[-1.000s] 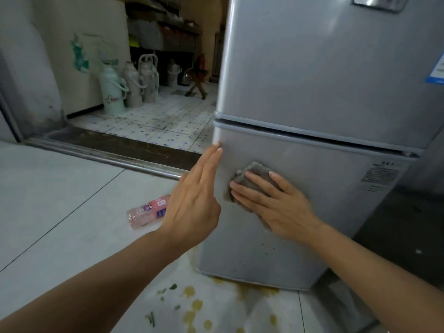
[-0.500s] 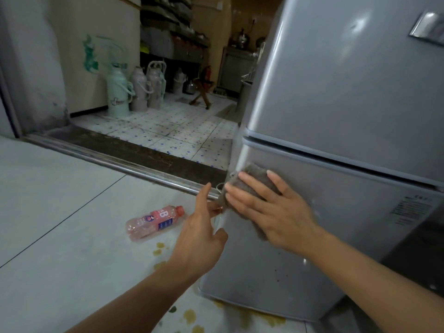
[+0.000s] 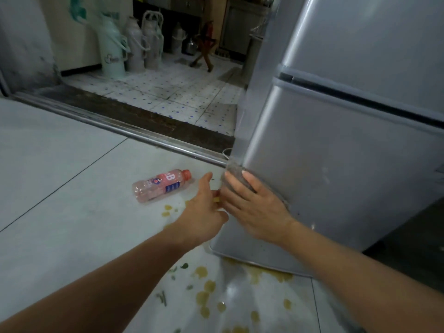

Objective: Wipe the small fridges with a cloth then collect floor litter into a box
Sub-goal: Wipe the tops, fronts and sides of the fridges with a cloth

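A small silver two-door fridge (image 3: 336,152) stands on the right. My right hand (image 3: 254,207) presses a grey cloth (image 3: 231,170) flat against the lower door's left corner edge, fingers straight. Most of the cloth is hidden under that hand. My left hand (image 3: 201,212) is just left of it, thumb up, its fingertips hidden against the fridge's side by the cloth. An empty pink plastic bottle (image 3: 161,185) lies on its side on the floor, a short way left of my left hand.
Yellow spill spots and green scraps (image 3: 204,284) dot the pale tiled floor in front of the fridge. A metal door threshold (image 3: 144,133) crosses the floor behind the bottle. Several thermos flasks (image 3: 113,49) stand in the room beyond.
My right hand slid the cloth left and down from the door's face to its corner edge. My left hand dropped from the door's edge to beside the cloth. My view shifted left.
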Action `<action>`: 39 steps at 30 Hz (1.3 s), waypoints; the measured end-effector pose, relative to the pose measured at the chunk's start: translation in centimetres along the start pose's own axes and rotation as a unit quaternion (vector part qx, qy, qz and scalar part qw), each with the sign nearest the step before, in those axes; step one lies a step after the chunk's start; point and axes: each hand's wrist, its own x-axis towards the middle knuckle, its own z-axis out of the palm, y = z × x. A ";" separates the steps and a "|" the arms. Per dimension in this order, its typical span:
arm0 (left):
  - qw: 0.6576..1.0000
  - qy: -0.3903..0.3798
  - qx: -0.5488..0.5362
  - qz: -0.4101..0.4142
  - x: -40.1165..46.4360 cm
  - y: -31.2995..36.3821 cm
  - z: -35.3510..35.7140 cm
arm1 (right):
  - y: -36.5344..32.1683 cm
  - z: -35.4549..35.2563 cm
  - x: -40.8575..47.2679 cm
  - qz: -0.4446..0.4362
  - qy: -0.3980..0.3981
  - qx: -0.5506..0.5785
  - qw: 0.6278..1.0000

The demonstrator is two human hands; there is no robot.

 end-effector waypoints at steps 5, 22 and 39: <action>1.000 0.003 0.021 -0.017 -0.4 0.3 -0.2 | 2.3 0.3 -1.4 0.022 0.066 -0.001 0.998; 0.981 0.144 0.099 0.088 -1.1 2.4 5.5 | 4.4 3.4 -9.4 0.098 0.153 0.020 0.983; 0.877 0.171 0.391 0.222 -2.9 4.8 11.5 | 6.0 6.4 -17.1 0.207 0.149 0.047 0.966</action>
